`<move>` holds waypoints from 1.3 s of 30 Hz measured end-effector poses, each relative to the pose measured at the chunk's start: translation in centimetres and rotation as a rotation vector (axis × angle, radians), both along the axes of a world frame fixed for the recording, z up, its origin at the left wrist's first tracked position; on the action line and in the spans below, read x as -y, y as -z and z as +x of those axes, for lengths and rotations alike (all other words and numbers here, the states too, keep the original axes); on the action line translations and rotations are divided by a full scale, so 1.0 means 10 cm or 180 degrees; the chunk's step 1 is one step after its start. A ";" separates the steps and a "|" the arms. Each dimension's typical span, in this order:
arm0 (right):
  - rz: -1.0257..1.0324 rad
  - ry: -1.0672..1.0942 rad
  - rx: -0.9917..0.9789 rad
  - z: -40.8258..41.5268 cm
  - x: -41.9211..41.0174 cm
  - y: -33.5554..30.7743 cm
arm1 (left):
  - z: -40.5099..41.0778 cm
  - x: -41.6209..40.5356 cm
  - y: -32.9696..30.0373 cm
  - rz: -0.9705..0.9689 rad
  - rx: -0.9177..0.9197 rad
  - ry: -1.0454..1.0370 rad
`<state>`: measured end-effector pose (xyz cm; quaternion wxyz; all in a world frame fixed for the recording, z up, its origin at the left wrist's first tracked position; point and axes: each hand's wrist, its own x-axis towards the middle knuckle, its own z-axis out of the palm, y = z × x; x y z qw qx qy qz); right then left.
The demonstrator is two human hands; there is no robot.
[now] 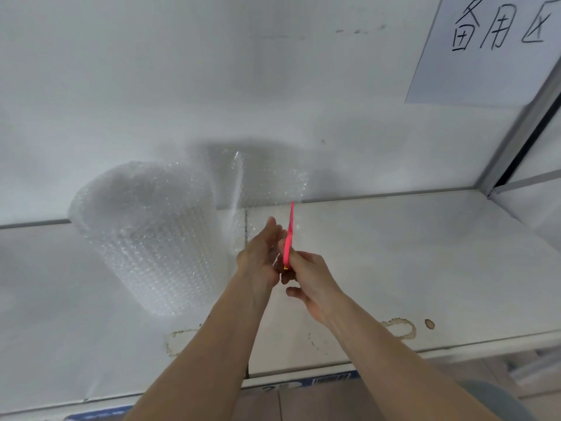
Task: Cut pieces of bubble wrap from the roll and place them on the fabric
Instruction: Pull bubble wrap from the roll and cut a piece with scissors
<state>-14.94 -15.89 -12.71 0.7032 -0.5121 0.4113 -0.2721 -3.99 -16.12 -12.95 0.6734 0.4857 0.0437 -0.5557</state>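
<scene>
A large roll of bubble wrap (148, 235) stands upright on the white table (409, 253), left of centre. A loose sheet of bubble wrap (267, 183) runs from the roll to the right and rises against the wall. My right hand (309, 281) grips a pink cutter (289, 235) that points up into the sheet. My left hand (262, 253) lies with straight fingers against the sheet, just left of the cutter. No fabric is in view.
A white wall stands right behind the table. A paper sign (491, 47) with handwritten characters hangs at the upper right. A metal frame post (522, 135) runs down the right side. Brown stain rings (400, 328) mark the table near its front edge.
</scene>
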 end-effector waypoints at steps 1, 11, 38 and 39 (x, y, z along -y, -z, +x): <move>-0.0021 -0.0018 -0.0008 -0.01 0.00 0.01 | -0.01 0.01 0.01 0.0018 -0.0001 -0.0040; 0.0003 0.0020 0.0052 0.02 0.03 -0.01 | -0.03 0.05 0.09 0.0155 0.0054 -0.0015; -0.0041 0.0146 0.0026 0.05 0.09 0.00 | -0.05 -0.02 -0.02 0.0036 0.0046 -0.0242; -0.0052 0.0142 0.0025 0.04 0.09 0.01 | -0.05 -0.02 -0.03 0.0036 0.0025 -0.0234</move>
